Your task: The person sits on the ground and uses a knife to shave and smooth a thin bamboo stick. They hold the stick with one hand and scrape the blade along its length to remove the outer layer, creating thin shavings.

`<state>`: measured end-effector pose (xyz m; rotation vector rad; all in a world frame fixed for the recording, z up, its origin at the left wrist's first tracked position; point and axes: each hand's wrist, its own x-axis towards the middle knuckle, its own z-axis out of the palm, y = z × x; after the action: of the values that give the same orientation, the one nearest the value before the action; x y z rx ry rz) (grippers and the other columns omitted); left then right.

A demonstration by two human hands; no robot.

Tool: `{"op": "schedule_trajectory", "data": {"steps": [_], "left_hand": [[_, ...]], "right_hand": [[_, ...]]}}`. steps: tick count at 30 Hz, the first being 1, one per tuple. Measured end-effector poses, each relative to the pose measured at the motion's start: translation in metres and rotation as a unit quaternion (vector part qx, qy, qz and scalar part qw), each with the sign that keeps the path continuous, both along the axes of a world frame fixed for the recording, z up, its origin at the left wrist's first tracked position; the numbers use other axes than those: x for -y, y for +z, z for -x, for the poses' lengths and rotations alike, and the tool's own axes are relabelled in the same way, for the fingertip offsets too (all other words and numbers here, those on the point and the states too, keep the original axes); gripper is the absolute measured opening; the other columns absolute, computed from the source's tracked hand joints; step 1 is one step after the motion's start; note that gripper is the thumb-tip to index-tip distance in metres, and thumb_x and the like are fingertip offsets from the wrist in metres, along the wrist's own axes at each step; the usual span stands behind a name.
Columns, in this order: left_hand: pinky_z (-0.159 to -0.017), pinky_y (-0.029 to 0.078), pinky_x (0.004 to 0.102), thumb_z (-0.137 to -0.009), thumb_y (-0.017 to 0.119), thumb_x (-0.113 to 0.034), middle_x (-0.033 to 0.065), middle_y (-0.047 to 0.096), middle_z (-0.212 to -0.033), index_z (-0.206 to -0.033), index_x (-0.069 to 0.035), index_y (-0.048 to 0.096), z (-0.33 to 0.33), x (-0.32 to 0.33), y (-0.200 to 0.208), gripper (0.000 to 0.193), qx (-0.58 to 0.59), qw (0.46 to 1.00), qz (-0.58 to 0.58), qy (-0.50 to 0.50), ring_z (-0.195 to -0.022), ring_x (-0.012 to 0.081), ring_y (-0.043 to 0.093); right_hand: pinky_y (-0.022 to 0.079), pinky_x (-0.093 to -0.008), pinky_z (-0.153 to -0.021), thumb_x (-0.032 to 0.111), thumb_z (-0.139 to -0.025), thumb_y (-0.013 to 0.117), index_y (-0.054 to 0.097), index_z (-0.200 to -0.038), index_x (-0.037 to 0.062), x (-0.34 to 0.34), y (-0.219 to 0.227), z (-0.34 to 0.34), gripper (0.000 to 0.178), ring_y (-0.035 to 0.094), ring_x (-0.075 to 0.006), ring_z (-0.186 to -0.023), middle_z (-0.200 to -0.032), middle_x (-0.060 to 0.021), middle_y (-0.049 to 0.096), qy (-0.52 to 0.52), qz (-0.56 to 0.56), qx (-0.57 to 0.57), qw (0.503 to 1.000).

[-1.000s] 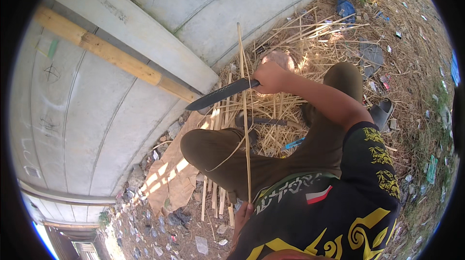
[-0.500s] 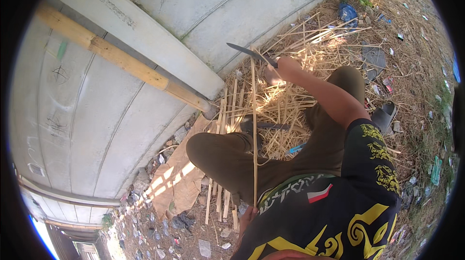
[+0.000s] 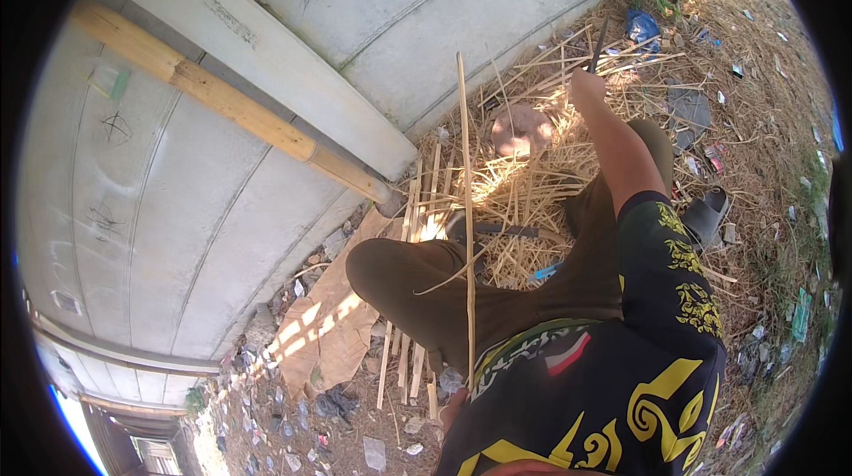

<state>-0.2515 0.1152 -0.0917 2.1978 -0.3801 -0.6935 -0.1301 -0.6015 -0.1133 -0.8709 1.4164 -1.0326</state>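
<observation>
A long, narrow bamboo strip runs up from my lap past my bent knee. My left hand, partly hidden by my shirt, is closed at its near end. A thin curled shaving lies across my trousers beside the strip. Off to the far right, my right hand grips a long-bladed knife, its dark blade pointing away from me and apart from the strip. A rounded pinkish block sits among the shavings between the strip and my right hand.
Bamboo shavings cover the ground around my feet. More strips lie by my left knee, near a brown sheet. A concrete wall and leaning bamboo pole stand at left. A dark sandal lies right.
My right hand has swung right and away with the knife, whose blade was across the strip's far end. The block is uncovered, and a curled shaving now shows more beside the strip.
</observation>
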Motion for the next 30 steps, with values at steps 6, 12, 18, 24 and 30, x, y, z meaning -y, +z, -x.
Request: {"op": "schedule_trajectory", "data": {"steps": [6, 12, 18, 24, 30], "left_hand": [[-0.052, 0.035, 0.0238, -0.110, 0.059, -0.031, -0.0025, 0.053, -0.066, -0.096, -0.005, 0.058, -0.016, 0.031, 0.024, 0.030, -0.040, 0.986, 0.136, 0.088, -0.058, 0.0024, 0.045], [-0.055, 0.038, 0.0238, -0.109, 0.061, -0.028, -0.0021, 0.054, -0.067, -0.097, -0.004, 0.061, -0.083, 0.098, 0.029, 0.028, 0.038, 0.984, 0.169, 0.049, -0.062, 0.0025, 0.047], [-0.060, 0.044, 0.0263, -0.109, 0.061, -0.029, 0.0014, 0.059, -0.070, -0.101, -0.002, 0.064, -0.106, 0.140, 0.007, 0.029, 0.118, 0.977, 0.175, 0.027, -0.064, 0.0062, 0.051], [-0.062, 0.046, 0.0282, -0.109, 0.059, -0.030, 0.0032, 0.060, -0.071, -0.103, -0.001, 0.064, -0.098, 0.137, 0.008, 0.031, 0.080, 0.984, 0.155, 0.042, -0.066, 0.0085, 0.053], [-0.056, 0.038, 0.0216, -0.111, 0.057, -0.029, -0.0040, 0.052, -0.070, -0.100, -0.002, 0.062, -0.097, 0.139, 0.004, 0.030, 0.092, 0.978, 0.182, 0.041, -0.062, 0.0024, 0.046]], "right_hand": [[0.047, -0.0433, -0.044, 0.015, -0.088, 0.061, 0.055, -0.075, 0.0053, -0.059, -0.047, -0.031, 0.017, 0.053, -0.0227, -0.044, -0.057, -0.0068, 0.050, 0.148, -0.060, 0.183, 0.970], [0.047, -0.0363, -0.045, 0.025, -0.091, 0.064, 0.057, -0.082, 0.0105, -0.067, -0.063, -0.045, 0.019, 0.055, -0.0204, -0.047, -0.062, -0.0038, 0.054, 0.307, -0.151, 0.091, 0.935], [0.051, -0.0397, -0.047, 0.034, -0.090, 0.069, 0.065, -0.080, 0.0003, -0.081, -0.082, -0.051, 0.036, 0.064, -0.0242, -0.052, -0.065, -0.0100, 0.064, 0.326, -0.017, -0.009, 0.945], [0.045, -0.0359, -0.046, 0.038, -0.092, 0.070, 0.066, -0.079, 0.0018, -0.103, -0.089, -0.039, 0.038, 0.057, -0.0182, -0.047, -0.063, -0.0066, 0.062, 0.368, 0.075, -0.185, 0.908], [0.048, -0.0324, -0.048, 0.030, -0.095, 0.068, 0.062, -0.081, 0.0014, -0.131, -0.046, -0.052, 0.033, 0.062, -0.0148, -0.052, -0.063, -0.0062, 0.063, 0.437, 0.098, -0.005, 0.894]]}}
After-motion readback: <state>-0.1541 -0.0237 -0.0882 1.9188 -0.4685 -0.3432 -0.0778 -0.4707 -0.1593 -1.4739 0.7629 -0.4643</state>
